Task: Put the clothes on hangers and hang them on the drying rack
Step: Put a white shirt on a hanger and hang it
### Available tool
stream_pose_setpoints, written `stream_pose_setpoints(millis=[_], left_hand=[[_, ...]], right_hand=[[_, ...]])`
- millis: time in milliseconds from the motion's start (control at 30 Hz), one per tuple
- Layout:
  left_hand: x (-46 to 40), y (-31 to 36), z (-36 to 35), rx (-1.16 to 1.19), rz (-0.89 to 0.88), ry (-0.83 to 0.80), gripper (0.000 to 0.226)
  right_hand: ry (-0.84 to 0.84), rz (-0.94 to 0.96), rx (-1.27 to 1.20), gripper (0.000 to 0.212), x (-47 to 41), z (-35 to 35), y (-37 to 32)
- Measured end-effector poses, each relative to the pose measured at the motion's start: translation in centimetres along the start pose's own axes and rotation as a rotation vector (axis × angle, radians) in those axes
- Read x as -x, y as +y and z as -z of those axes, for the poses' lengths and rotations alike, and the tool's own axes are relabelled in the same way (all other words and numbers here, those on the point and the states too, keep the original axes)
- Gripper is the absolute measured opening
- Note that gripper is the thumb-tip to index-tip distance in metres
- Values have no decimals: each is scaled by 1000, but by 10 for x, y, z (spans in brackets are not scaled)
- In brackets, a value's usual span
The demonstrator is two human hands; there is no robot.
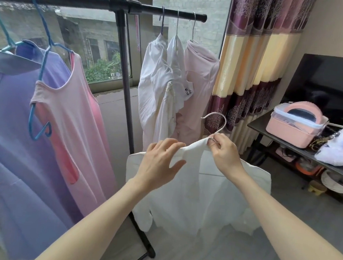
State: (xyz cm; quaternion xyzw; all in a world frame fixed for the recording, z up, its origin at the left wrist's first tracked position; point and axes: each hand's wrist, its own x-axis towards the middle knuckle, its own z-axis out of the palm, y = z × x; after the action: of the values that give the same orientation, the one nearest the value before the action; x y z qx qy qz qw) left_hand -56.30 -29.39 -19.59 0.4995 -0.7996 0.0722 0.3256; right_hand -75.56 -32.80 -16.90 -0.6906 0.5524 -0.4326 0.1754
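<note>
A white jacket [201,196] hangs on a silver wire hanger [220,124] in front of me, below the rack's right end. My right hand [225,154] pinches the hanger's neck together with the collar. My left hand [161,160] rests on the jacket's left shoulder with fingers relaxed over the cloth. The black drying rack [124,8] runs across the top. A purple shirt [13,134] and a pink sleeveless dress [78,124] hang at its left. Two white garments [157,90] and a pale pink top [196,90] hang at its right end.
The rack's upright pole [125,95] stands just left of the jacket. A patterned curtain [255,64] hangs to the right. A dark side table [292,140] carries a pink box [296,126] and a white fluffy item [342,147], with a TV [340,88] behind.
</note>
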Motion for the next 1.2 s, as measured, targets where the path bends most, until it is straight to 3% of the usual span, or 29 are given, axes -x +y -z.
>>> stream_pose_setpoints(millis=[200, 300, 367, 467, 633, 700, 767, 867, 1000, 1100, 1200], left_hand=[[3, -27, -8, -212, 241, 93, 31], [7, -39, 2, -41, 372, 80, 14], [10, -46, 5, 26, 373, 38, 13], [10, -53, 8, -16, 390, -52, 15], [-3, -18, 17, 56, 129, -259, 52], [-12, 1, 14, 57, 97, -250, 34], [-19, 10, 9, 173, 192, -237, 14], [-18, 6, 3, 292, 289, -222, 28], [-17, 3, -3, 421, 371, -169, 46], [-21, 7, 1, 507, 420, -131, 50], [-21, 6, 4, 489, 457, -81, 43]], right_hand=[[65, -64, -140, 22, -1, 14, -1], [101, -112, -192, 31, -1, 19, 8], [101, -125, -185, 37, 0, 20, 14], [61, -132, -158, 27, 0, 17, 16], [-18, -38, -153, 13, 1, -1, -7], [-26, -18, -193, 13, 4, -11, -15], [10, 15, -204, 14, 12, -17, -14], [130, 54, 65, 32, 31, -22, 11], [138, -187, 361, 62, 51, -25, 40], [201, -251, 366, 60, 49, -24, 50], [237, -219, 296, 38, 36, -16, 50]])
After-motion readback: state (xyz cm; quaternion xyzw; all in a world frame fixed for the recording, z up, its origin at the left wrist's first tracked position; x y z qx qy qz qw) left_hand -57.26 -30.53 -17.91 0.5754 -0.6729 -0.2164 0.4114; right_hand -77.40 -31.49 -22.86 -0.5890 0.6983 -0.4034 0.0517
